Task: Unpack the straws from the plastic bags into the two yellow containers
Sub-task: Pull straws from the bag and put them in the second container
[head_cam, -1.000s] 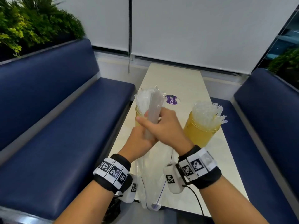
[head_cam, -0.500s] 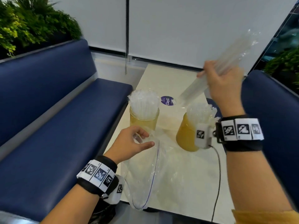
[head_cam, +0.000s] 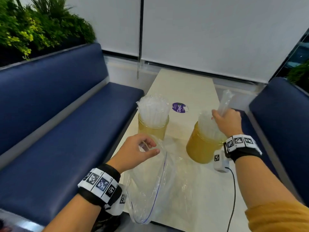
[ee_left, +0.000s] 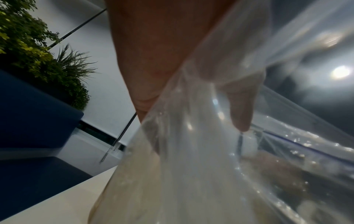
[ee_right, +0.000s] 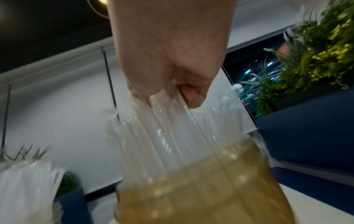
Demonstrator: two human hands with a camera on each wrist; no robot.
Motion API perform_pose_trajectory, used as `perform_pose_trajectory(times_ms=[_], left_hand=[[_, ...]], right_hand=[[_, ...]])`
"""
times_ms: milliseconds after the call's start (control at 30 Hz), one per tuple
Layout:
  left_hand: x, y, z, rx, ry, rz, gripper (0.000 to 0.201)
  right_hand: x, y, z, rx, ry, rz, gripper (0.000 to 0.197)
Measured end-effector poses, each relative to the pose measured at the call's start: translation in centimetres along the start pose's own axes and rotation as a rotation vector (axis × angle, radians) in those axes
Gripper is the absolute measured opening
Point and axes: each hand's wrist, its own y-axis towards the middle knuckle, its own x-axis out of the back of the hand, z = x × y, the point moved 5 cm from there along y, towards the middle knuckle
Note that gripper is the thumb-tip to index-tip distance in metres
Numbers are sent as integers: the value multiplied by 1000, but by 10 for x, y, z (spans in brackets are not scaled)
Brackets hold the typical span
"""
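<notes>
Two yellow containers stand on the table, each full of clear wrapped straws: the left container point(head_cam: 153, 128) and the right container point(head_cam: 201, 148) point(ee_right: 201, 189). My right hand point(head_cam: 224, 120) point(ee_right: 172, 84) grips a bundle of straws point(head_cam: 224, 102) point(ee_right: 168, 113) upright, its lower ends down among the straws in the right container. My left hand point(head_cam: 142, 149) pinches the mouth of an empty clear plastic bag point(head_cam: 150, 190) point(ee_left: 210, 151) that hangs down over the table's near edge.
The cream table point(head_cam: 184, 87) runs between two dark blue benches point(head_cam: 58, 131) point(head_cam: 284, 114). A purple round sticker point(head_cam: 179, 107) lies behind the containers. More flat clear plastic point(head_cam: 184, 173) covers the near tabletop. A black cable point(head_cam: 234, 190) hangs from my right wrist.
My right hand pulled the straw bundle out of the bag, swung it up to the right, then lowered it into the right container. My left hand stayed holding the emptied bag.
</notes>
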Motion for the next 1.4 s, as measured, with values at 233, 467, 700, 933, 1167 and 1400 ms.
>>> perform_pose_trajectory(times_ms=[233,467,700,933,1167,1400], left_hand=[[-3,3,-1,-6,-8,14,20],[-6,8,-3,-5,12,36,19],[-5,10,-4,11,2,76,6],[2,12,-7,43,-105,179,36],[3,15,-14,28,-126,171,40],[11,12,-3,21,-110,169,47]], right_hand=[[3,-12,-5,13,101,-196,57],[35,0,23,250,335,-256,57],[-9,-3,21,281,-232,138,39],[-3,-17,36,297,-392,68,38],[11,-112,183,839,-73,240,25],[-54,-198,208,828,-330,713,36]])
